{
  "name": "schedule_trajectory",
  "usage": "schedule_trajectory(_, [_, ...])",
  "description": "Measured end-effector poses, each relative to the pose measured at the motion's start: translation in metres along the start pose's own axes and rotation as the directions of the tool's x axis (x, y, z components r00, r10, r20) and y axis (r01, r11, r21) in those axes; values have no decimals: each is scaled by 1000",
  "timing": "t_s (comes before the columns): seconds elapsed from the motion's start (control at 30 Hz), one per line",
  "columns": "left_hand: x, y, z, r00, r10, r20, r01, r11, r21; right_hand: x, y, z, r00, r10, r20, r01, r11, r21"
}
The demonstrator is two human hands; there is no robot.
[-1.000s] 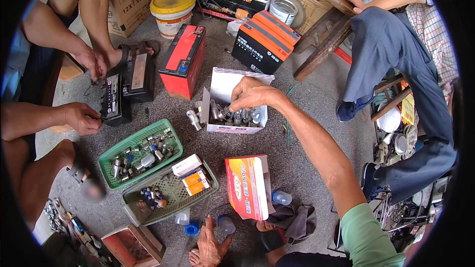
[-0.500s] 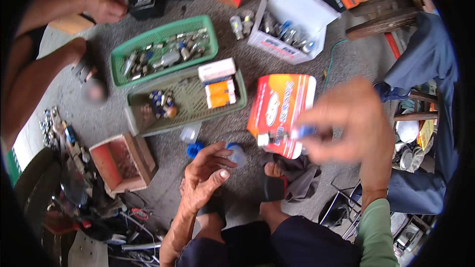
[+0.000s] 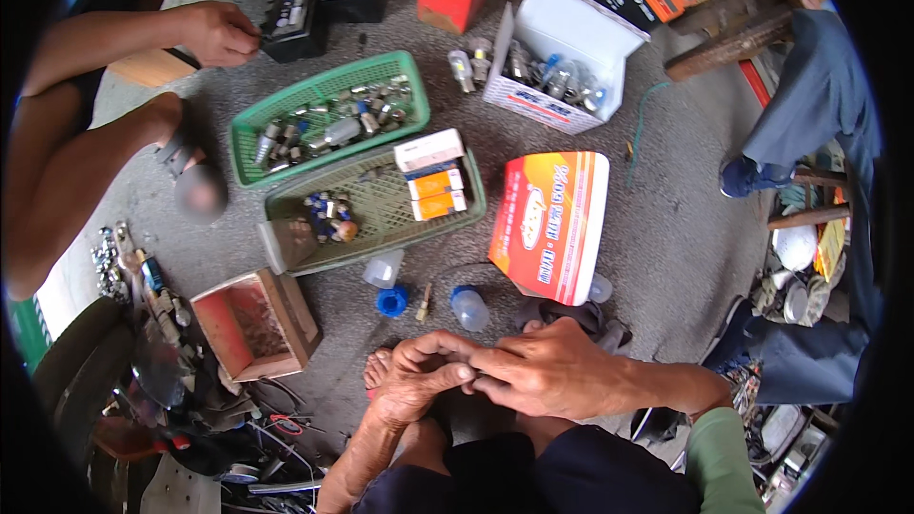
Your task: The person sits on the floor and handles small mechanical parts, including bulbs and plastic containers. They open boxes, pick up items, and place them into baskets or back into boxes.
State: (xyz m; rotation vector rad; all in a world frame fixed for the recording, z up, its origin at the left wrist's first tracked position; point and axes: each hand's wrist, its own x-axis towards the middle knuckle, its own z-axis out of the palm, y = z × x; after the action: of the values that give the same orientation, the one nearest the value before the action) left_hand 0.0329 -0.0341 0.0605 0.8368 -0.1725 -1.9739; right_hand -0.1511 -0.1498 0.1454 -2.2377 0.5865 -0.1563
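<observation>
Over my lap, my left hand [image 3: 416, 376] and my right hand [image 3: 547, 371] meet with their fingertips together. Both are closed in a pinch; whatever lies between the fingers is hidden. Just beyond them on the ground stands a small translucent bottle with a blue top [image 3: 468, 308]. A small brass-coloured piece [image 3: 425, 302] lies to its left, beside a blue cap [image 3: 391, 302] and a clear plastic cup [image 3: 383, 268]. The orange and red printed card [image 3: 549, 224] lies farther right, with a clear round piece [image 3: 600, 287] at its near edge.
Two green baskets hold bulbs: the farther one [image 3: 250, 148] and the nearer one [image 3: 381, 192] with small boxes. A white box of bulbs [image 3: 543, 112] stands at the back. A wooden box [image 3: 309, 328] sits left. A co-worker's hand [image 3: 221, 33] is by a black battery [image 3: 293, 24].
My right hand has come left and down from above the card to meet my left hand. The small bulb-like piece it pinched is out of sight. The view has shifted slightly.
</observation>
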Motion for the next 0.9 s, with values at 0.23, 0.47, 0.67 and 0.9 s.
schedule_trajectory(0.23, [2,14,-5,973,76,-217,-41,986,159,44,21,-81,904,165,-395,-118,983,140])
schedule_trajectory(0.47, [0,-4,-34,770,432,-468,81,662,745,84,185,-138,568,410,-714,-559,829,31])
schedule_trajectory(0.67, [4,-5,-48,669,606,-430,305,303,903,100,231,-125,553,447,-703,-683,726,-75])
schedule_trajectory(0.9, [15,-13,-54,735,544,-405,303,270,914,112,233,-125,557,480,-678,-738,660,-139])
